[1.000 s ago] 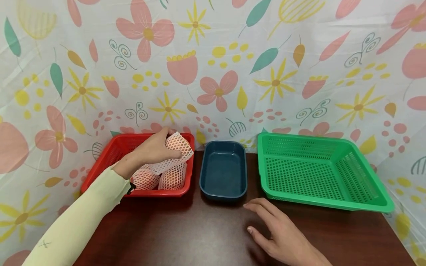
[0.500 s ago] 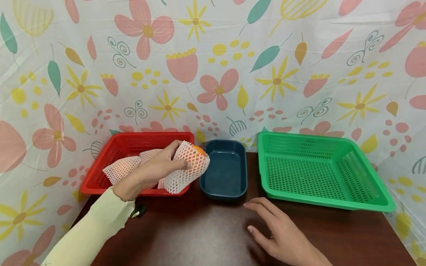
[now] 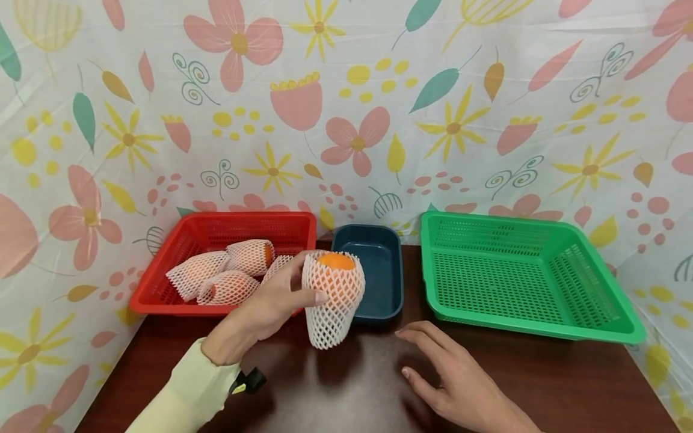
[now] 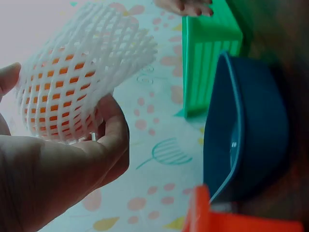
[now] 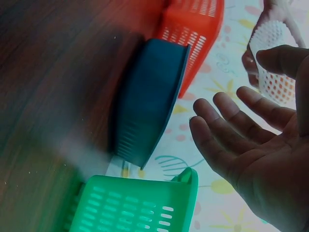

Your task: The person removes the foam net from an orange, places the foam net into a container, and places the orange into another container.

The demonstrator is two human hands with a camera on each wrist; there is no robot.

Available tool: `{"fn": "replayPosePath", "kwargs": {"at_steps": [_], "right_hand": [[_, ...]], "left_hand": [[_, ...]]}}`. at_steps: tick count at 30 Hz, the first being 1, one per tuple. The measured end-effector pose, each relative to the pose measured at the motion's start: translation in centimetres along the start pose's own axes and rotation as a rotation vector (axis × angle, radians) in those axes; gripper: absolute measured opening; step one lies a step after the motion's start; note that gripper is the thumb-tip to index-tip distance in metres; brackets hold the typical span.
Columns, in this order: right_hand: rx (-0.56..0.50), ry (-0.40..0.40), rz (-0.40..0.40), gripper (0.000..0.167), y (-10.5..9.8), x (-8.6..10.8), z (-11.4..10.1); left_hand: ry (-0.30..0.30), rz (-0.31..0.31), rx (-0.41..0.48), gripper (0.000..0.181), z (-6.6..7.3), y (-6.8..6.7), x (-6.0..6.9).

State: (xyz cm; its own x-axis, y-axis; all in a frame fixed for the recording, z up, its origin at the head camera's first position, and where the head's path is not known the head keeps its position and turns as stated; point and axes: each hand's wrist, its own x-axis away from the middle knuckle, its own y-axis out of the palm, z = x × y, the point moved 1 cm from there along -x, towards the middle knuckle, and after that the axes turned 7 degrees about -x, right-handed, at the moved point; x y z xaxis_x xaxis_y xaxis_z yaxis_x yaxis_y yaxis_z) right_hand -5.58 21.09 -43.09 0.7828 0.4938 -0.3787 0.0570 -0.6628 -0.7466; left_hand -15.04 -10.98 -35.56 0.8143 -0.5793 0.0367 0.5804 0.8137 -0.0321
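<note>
My left hand (image 3: 273, 304) grips an orange fruit (image 3: 337, 261) wrapped in a white foam net (image 3: 328, 322), held up in front of the dark blue tray (image 3: 385, 282). In the left wrist view the thumb and fingers curl round the net, and orange shows through its holes. My right hand (image 3: 457, 379) hovers over the table's front right, fingers loosely spread and holding nothing. Several more fruits in foam nets (image 3: 230, 287) lie in the red basket (image 3: 162, 307) on the left; one is partly hidden behind my left hand.
A green basket (image 3: 536, 331) stands right of the blue tray, nothing in it. Behind the containers hangs a flower-patterned cloth (image 3: 357, 198). The dark brown table (image 3: 346, 397) reaches toward me in front of the containers.
My left hand has lifted the netted fruit out of the red basket and brought it right and toward me, turning its orange top upward. The right hand has stayed still.
</note>
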Motion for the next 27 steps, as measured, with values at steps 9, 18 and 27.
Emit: {"fn": "replayPosePath", "kwargs": {"at_steps": [9, 18, 27], "right_hand": [[-0.047, -0.057, 0.075, 0.062, 0.0, -0.1, -0.3], [-0.251, -0.106, 0.192, 0.054, 0.1, -0.2, -1.1], [-0.654, -0.11, 0.284, 0.046, -0.3, 0.2, -1.8]], "left_hand": [[0.065, -0.111, 0.166, 0.074, -1.7, 2.1, 0.8], [0.083, -0.138, 0.278, 0.081, -3.0, 3.5, 1.6], [0.144, -0.124, 0.298, 0.086, -4.3, 5.1, 2.2]]}}
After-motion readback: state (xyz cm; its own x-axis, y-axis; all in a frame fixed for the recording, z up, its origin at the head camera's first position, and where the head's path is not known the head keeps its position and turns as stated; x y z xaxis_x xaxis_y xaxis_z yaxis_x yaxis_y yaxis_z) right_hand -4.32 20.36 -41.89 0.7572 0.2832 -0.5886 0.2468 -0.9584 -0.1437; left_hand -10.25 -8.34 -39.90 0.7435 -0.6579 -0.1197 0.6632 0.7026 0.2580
